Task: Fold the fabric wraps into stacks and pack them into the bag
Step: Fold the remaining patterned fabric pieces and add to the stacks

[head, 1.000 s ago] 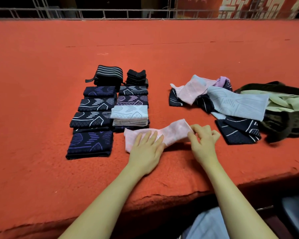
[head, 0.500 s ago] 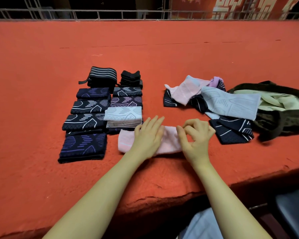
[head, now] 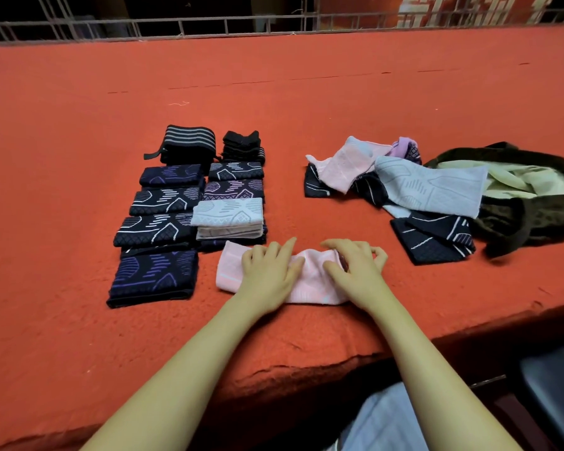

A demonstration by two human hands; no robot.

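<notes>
Folded over since a second ago: pink wrap (head: 306, 281), now doubled.
Left hand (head: 267, 275) flat, pressing; right hand (head: 355, 271) curled, pinching fold edge.

Pink knit fabric wrap (head: 310, 281): folded flat at the front edge.
Folded wraps (head: 189, 206): two rows — left.
Unfolded wraps (head: 404, 193): heaped right, beside dark green bag (head: 534, 219).

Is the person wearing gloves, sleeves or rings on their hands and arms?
No. The left hand and right hand are bare, with no gloves, rings, watch or bracelet showing. Both forearms are bare too; no sleeve reaches into the picture.
</notes>
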